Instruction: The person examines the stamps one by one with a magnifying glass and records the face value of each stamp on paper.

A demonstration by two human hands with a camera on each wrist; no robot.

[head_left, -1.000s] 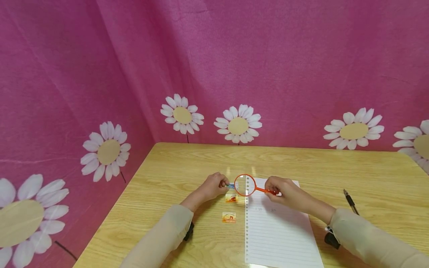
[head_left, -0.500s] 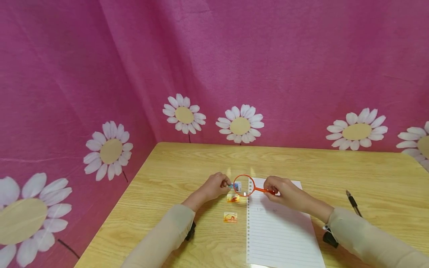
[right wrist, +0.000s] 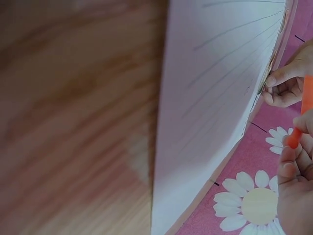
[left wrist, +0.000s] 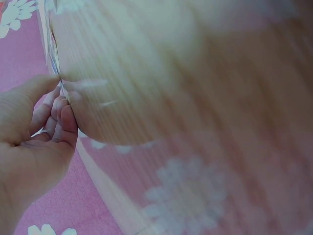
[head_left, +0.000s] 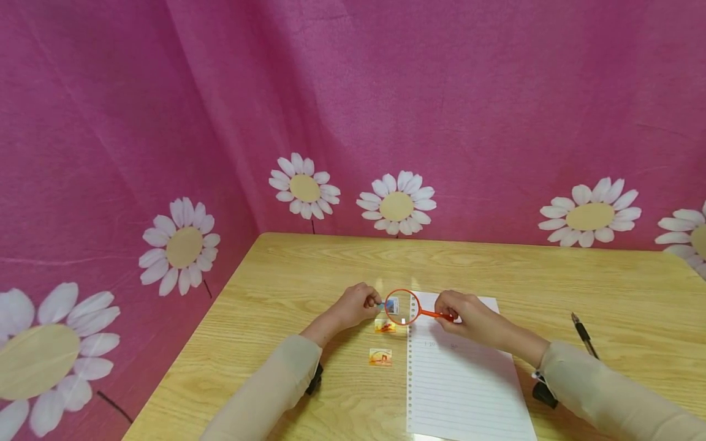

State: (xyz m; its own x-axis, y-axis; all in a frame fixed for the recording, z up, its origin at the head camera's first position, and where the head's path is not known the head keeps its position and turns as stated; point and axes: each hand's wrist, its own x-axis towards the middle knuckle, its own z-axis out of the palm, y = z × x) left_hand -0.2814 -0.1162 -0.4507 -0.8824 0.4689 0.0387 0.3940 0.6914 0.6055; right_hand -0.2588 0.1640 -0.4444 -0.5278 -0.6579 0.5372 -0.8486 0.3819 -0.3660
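Note:
My left hand (head_left: 353, 306) pinches the left edge of a small blue stamp (head_left: 392, 306) with thumb and curled fingers, low at the tabletop. In my right hand (head_left: 463, 311) is the orange handle of a magnifying glass (head_left: 436, 314). Its round lens is over the right part of the blue stamp, and the picture shows through it. Just below lies an orange-and-yellow stamp (head_left: 384, 326), with a similar stamp (head_left: 380, 357) nearer the front. In the right wrist view, the orange handle (right wrist: 307, 98) rests between right thumb and fingers; the lens is out of that view.
A lined, hole-punched sheet of paper (head_left: 463, 392) with faint writing near its top lies under the right hand. To its right is a black pen (head_left: 582, 334) on the wooden table (head_left: 309, 263). A pink flowered curtain (head_left: 469, 122) rises behind and at the left.
The magnifying glass has shifted slightly left over the table, and more of the blue stamp now shows through the lens. Both hands keep their grip; the head view has turned slightly.

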